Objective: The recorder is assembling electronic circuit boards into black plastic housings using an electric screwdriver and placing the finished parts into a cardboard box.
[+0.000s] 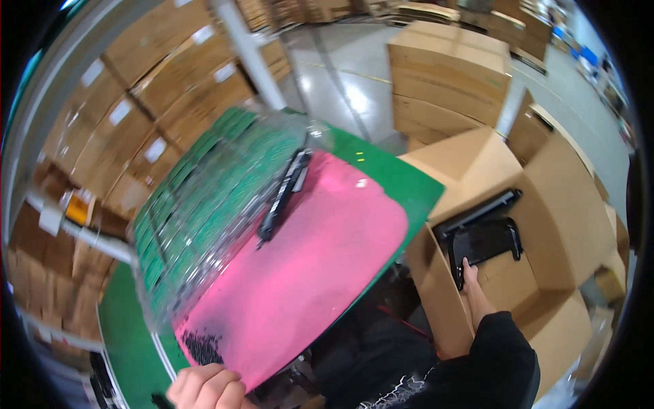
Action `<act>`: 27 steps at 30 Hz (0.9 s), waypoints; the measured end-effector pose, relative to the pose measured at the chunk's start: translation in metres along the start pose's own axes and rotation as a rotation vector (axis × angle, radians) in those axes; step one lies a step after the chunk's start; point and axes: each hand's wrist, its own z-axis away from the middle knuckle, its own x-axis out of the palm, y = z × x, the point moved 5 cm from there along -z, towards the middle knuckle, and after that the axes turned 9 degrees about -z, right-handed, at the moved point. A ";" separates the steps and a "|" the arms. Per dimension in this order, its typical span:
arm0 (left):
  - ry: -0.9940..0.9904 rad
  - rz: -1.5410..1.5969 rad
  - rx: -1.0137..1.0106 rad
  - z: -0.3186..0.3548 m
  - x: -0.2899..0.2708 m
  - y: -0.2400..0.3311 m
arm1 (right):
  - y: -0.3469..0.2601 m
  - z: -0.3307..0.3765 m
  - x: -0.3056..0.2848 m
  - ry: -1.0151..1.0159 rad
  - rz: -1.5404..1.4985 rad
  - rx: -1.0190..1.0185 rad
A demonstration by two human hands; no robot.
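Head view: looks down on a green bench [398,178] with an open cardboard box [545,204] just to its right.
Right hand [471,281]: reaches down into the open box, fingers closed on the lower edge of a black plastic part [485,240]; black sleeve up to the wrist.
Black plastic part: lies flat inside the box, near its left wall, with a second long black piece [477,213] just above and touching it.
Left hand [204,388]: at the lower edge of the view, curled into a fist at the near edge of a pink sheet [320,266]; cannot tell whether the sheet is actually pinched.
Pink sheet: spread over the bench, reaching from the left hand toward the far corner; a patch of black specks [202,347] near the left hand.
Tray of green pieces [204,198]: clear plastic, tilted, overlapping the left part of the pink sheet.
Long black part [285,194]: lies on the pink sheet, just beside the tray's right edge.
Surroundings: stacked cardboard boxes [449,75] on a grey floor beyond the bench; more cartons on racks [157,88] to the left.
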 end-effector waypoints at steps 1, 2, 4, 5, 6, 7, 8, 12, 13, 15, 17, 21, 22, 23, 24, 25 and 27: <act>-0.027 0.036 -0.037 0.009 0.021 -0.001 | -0.012 0.011 -0.017 -0.039 0.054 0.034; -0.007 0.171 -0.073 0.018 0.046 -0.001 | -0.022 0.019 -0.031 -0.082 0.103 0.065; -0.102 0.256 -0.180 0.040 0.073 0.009 | -0.062 0.077 -0.013 -0.150 0.140 0.109; -0.143 0.366 -0.232 0.042 0.093 0.015 | -0.069 0.095 -0.018 -0.112 0.132 0.123; -0.157 0.452 -0.264 0.039 0.108 0.023 | -0.076 0.111 -0.018 -0.086 0.130 0.138; -0.147 0.488 -0.262 0.035 0.118 0.033 | -0.099 0.144 0.008 -0.164 0.012 -0.034; -0.187 0.571 -0.323 0.032 0.131 0.040 | -0.124 0.190 0.039 -0.255 -0.102 -0.202; -0.337 0.679 -0.326 0.014 0.157 0.042 | -0.194 0.351 0.125 -0.435 -0.275 -0.313; -0.325 0.643 -0.344 0.012 0.156 0.036 | -0.186 0.367 0.134 -0.569 -0.185 -0.329; -0.341 0.539 -0.377 0.018 0.154 0.015 | -0.189 0.403 0.162 -0.832 -0.205 -0.344; -0.386 0.445 -0.483 0.038 0.152 -0.012 | -0.201 0.429 0.184 -1.023 -0.281 -0.283; -0.405 0.039 -0.424 0.082 0.143 -0.063 | -0.229 0.460 0.219 -1.375 0.049 -0.059; -0.400 0.017 -0.473 0.091 0.133 -0.073 | -0.235 0.464 0.228 -1.422 0.073 -0.046; -0.476 -0.058 -0.453 0.099 0.127 -0.080 | -0.233 0.464 0.234 -1.522 0.355 -0.030; -0.551 -0.128 -0.430 0.106 0.123 -0.087 | -0.233 0.468 0.240 -1.601 0.644 -0.022; -0.652 -0.146 -0.471 0.114 0.125 -0.095 | -0.247 0.483 0.249 -1.666 0.864 -0.179; -0.613 -0.132 -0.482 0.127 0.122 -0.105 | -0.271 0.505 0.266 -1.945 0.933 -0.402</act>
